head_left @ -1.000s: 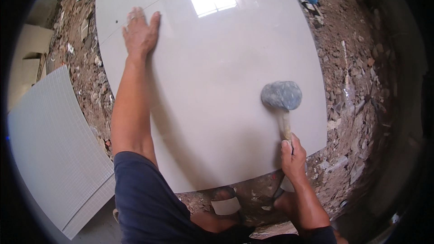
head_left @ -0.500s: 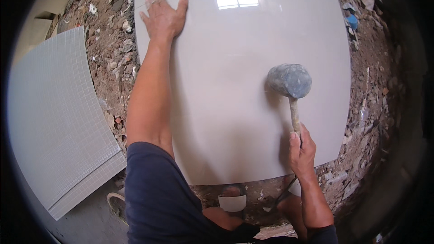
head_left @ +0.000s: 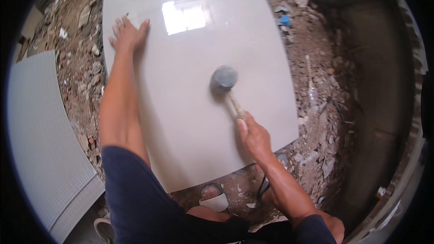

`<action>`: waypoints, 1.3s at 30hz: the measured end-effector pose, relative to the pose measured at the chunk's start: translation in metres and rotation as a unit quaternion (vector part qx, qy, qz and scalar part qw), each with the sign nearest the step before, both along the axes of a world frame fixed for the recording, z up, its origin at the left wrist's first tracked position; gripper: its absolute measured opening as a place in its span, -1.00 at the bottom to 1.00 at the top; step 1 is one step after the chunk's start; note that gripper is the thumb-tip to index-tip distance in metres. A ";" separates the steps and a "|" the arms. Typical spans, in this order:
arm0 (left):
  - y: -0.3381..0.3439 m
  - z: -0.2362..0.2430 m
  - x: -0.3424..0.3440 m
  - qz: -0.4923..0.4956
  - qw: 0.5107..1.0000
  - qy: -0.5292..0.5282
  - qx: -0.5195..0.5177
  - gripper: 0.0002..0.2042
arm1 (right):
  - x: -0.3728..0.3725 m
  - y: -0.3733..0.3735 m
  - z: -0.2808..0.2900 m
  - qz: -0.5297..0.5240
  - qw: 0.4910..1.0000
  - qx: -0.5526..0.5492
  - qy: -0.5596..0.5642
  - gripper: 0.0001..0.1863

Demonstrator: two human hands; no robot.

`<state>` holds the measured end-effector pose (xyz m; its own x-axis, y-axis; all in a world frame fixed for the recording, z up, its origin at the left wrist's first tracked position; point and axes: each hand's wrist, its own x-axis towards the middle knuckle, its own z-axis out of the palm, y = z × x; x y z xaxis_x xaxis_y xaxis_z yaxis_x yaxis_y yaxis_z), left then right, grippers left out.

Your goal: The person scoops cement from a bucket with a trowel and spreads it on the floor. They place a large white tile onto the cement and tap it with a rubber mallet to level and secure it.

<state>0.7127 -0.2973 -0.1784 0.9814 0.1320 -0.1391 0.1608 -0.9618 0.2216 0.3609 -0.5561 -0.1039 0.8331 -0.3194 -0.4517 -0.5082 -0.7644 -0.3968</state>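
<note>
A large glossy cream tile (head_left: 190,58) lies over rubble, with a bright window reflection near its far end. My left hand (head_left: 129,35) rests spread on the tile near its upper left edge. My right hand (head_left: 255,135) grips the wooden handle of a rubber mallet (head_left: 224,79), whose grey, dusty head is over the middle of the tile, at or close to the surface; contact is unclear.
Stacked tiles with gridded backs (head_left: 47,131) lie at the left. Broken rubble and soil (head_left: 316,153) surround the large tile, with a small blue object (head_left: 284,20) on the right. My feet (head_left: 212,196) are below the near edge, beside a partly seen bucket-like container (head_left: 103,228).
My right hand and the mallet have moved leftward over the tile toward its middle. My left hand stays spread on it. The view has shifted, showing more of the dark area at the right.
</note>
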 end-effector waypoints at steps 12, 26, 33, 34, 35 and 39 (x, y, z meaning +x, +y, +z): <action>-0.087 0.016 -0.361 -0.226 0.962 0.121 -0.097 0.05 | -0.013 -0.017 -0.018 0.046 0.995 0.009 -0.087 -0.59; -0.075 0.008 -0.368 -0.231 0.962 0.045 -0.135 0.05 | -0.067 -0.051 0.000 0.160 0.962 -0.045 -0.218 -0.60; -0.075 0.010 -0.368 -0.230 0.962 0.047 -0.138 0.05 | -0.074 -0.054 -0.008 0.167 0.961 -0.097 -0.199 -0.58; -0.075 0.010 -0.367 -0.230 0.963 0.045 -0.137 0.06 | -0.074 -0.054 -0.009 0.164 0.961 -0.098 -0.199 -0.58; -0.075 0.009 -0.367 -0.230 0.963 0.045 -0.136 0.06 | -0.074 -0.054 -0.010 0.163 0.961 -0.098 -0.203 -0.58; -0.075 0.007 -0.368 -0.229 0.963 0.046 -0.134 0.06 | -0.073 -0.050 -0.010 0.159 0.959 -0.100 -0.211 -0.59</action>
